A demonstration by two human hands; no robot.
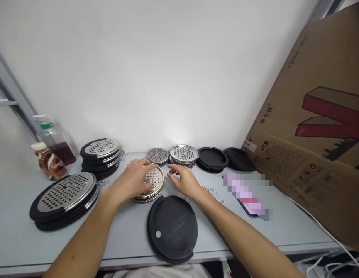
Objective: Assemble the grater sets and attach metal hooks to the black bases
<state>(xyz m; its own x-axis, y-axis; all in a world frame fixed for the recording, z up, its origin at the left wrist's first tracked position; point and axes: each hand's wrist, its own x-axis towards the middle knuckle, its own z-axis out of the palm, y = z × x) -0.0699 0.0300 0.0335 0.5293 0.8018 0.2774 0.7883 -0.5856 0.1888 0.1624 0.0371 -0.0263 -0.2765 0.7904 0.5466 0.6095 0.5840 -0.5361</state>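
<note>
My left hand (133, 180) lies over the left side of a low stack of round metal grater discs, thumb and fingers spanning the top grater disc (155, 178). Just right of that stack, my right hand (183, 180) hovers with thumb and fingertips apart and nothing between them. In front of both hands is a round black holder (173, 227) with a raised rim and a small hole, close to the table's front edge. Several small wire hooks (210, 190) lie by my right forearm, which partly hides them.
Black holders fitted with grater discs are piled at left (65, 197) and back left (100, 152). Along the wall sit more grater discs (183, 153) and black holders (212, 158). Two bottles (50, 160) stand far left. A blurred phone-like object (246, 195) and large cardboard box (309, 127) are right.
</note>
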